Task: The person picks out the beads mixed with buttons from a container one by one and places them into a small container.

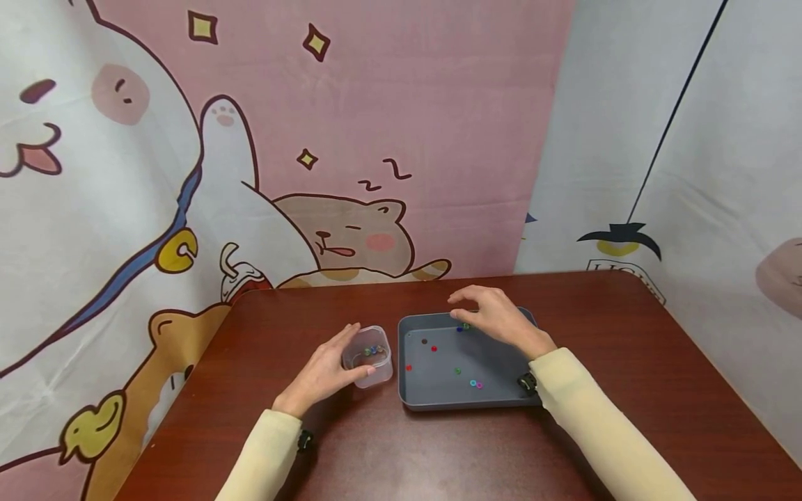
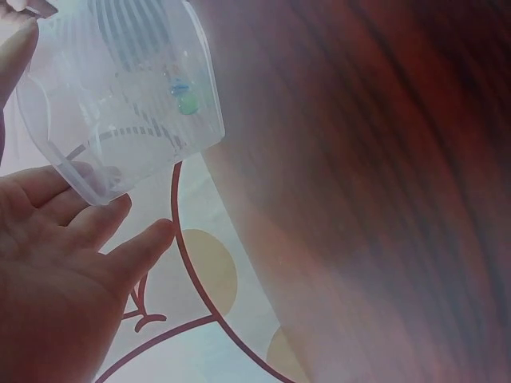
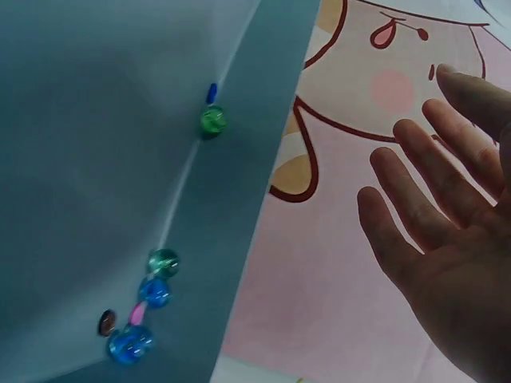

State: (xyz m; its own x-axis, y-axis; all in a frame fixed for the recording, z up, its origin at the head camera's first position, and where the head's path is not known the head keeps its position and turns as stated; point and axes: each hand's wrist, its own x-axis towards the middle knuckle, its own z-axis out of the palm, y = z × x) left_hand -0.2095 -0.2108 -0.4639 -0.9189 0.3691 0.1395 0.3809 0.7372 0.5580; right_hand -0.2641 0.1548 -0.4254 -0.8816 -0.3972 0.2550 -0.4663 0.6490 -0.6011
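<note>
My left hand (image 1: 322,372) holds the small clear plastic box (image 1: 379,379) from its left side, fingers along the far part and thumb across the near part. Inside the box lie several small glass marbles; a green marble (image 2: 188,104) and a blue one show through the wall. My right hand (image 1: 495,316) hovers over the back of the grey tray (image 1: 438,400), thumb and fingers apart, with nothing between them. Below it, near the tray's back wall, are a green marble (image 3: 213,120) and a small blue piece (image 3: 211,93). More blue and green marbles lie along that wall.
Small coloured pieces are scattered in the tray, among them a red one (image 1: 434,348), a brown one (image 1: 424,342) and a cyan one (image 1: 473,383). Box and tray stand side by side on the brown table (image 1: 388,452). A cartoon-print cloth (image 1: 476,139) hangs behind.
</note>
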